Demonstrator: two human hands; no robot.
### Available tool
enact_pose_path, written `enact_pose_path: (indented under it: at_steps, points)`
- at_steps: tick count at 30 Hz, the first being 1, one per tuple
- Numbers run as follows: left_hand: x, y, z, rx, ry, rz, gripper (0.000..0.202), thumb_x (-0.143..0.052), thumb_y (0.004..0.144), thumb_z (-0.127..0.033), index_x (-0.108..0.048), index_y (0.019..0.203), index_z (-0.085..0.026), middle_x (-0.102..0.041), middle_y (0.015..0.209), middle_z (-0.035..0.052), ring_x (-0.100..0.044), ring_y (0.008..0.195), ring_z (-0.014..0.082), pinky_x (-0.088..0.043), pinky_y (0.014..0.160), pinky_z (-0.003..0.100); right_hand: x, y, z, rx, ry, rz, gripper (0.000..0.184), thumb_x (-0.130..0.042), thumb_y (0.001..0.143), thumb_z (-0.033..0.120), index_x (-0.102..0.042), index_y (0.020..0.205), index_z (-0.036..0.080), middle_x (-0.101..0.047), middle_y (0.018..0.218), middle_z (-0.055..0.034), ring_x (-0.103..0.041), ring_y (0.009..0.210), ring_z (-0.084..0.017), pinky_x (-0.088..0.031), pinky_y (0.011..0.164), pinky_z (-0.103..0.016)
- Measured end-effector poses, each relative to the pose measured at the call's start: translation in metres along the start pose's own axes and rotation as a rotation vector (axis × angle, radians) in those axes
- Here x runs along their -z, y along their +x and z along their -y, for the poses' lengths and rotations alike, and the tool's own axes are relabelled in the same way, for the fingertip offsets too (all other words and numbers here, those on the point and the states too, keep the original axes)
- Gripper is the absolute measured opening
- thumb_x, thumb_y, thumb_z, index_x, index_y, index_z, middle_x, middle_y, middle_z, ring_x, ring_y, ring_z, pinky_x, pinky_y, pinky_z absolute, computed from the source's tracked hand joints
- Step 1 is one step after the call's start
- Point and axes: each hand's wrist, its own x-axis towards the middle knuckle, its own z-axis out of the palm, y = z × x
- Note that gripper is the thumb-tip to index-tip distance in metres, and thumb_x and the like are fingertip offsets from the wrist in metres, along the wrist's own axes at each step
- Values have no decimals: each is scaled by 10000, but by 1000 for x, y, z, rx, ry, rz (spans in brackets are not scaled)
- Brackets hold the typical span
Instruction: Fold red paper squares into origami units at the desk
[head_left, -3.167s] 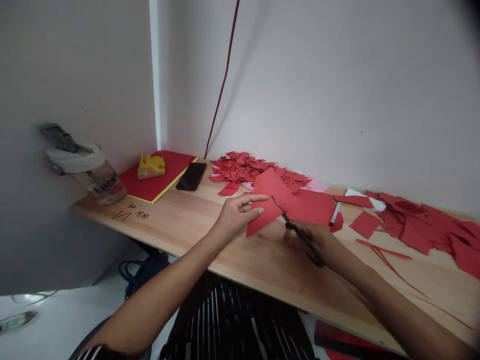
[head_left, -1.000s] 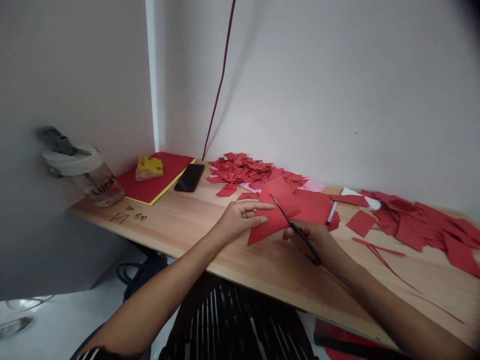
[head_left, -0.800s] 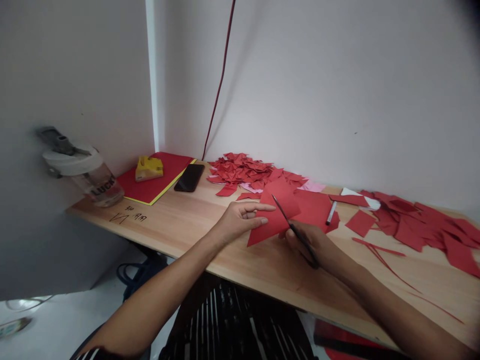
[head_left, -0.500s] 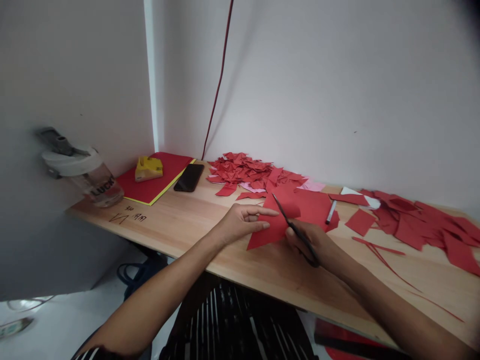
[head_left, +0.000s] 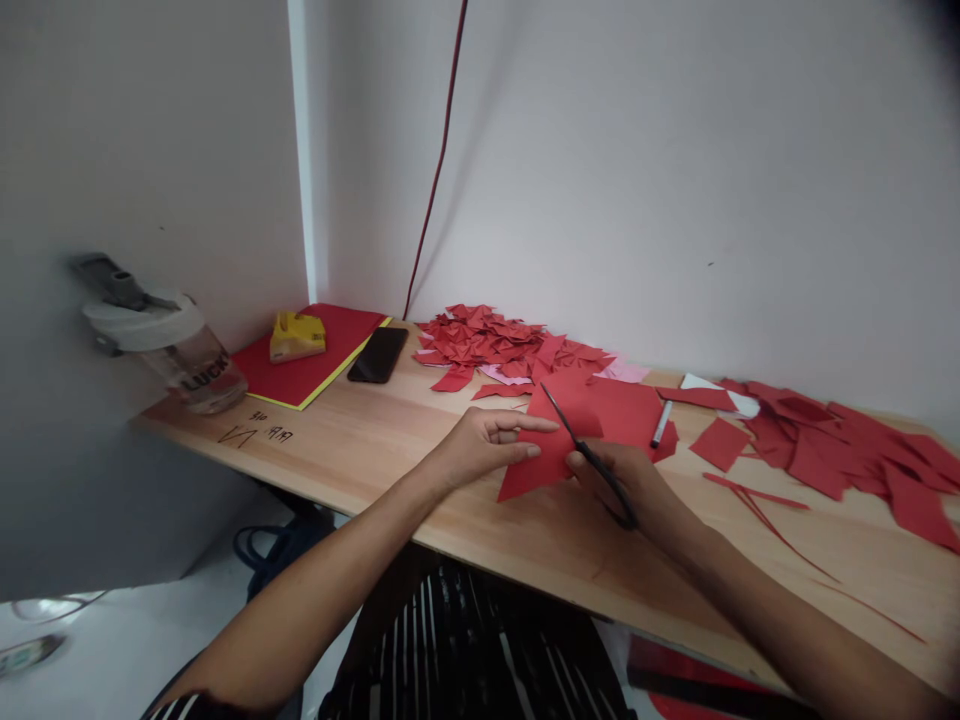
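My right hand (head_left: 626, 480) is closed around the handles of black-handled scissors (head_left: 606, 475). Their blades point away and to the left, across a sheet of red paper (head_left: 536, 470). My left hand (head_left: 484, 440) pinches the sheet's left side between thumb and fingers, close to the blades. Behind it lies more red paper (head_left: 637, 405), flat on the table, with a white marker pen (head_left: 662, 424) resting at its right side. Part of the sheet is hidden behind my right hand.
A heap of folded red paper pieces (head_left: 480, 340) sits against the wall. Cut red pieces (head_left: 817, 440) and thin strips (head_left: 757, 492) lie right. Leftward are a phone (head_left: 379, 355), red and yellow sheets (head_left: 274, 380) under a yellow packet (head_left: 298, 336), and a water bottle (head_left: 180, 350).
My right hand and the scissors have shifted very slightly left and away, and the red sheet's near corner moved a touch right. My left hand keeps its place and grip.
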Motion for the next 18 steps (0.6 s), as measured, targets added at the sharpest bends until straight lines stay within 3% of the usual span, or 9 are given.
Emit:
enact_pose_path:
  at_steps: [5,11,18]
  points:
    - [1,0,2,7,21,-6,424,-779,733,-329,-755,1122,-162,-426,589,-39,-318,554,63,-257,515,190,0,2,-2,10,-26,-28,500,-526,889,610,-345,622,227,-333,578,46,-311,522,-108,-229,491,-260]
    - [2,0,1,-3,45,0,433,-781,729,-323,-753,1115,-129,-344,555,-68,-262,538,50,-216,511,189,0,1,-2,22,-50,7,510,-495,897,642,-394,616,229,-453,523,22,-400,483,-126,-273,452,-263]
    - [0,-1,-2,20,52,60,387,-775,731,-290,-766,1088,-141,-377,535,-66,-289,529,52,-288,522,184,2,0,3,25,-96,33,486,-446,928,625,-436,656,222,-513,560,5,-444,495,-138,-308,467,-272]
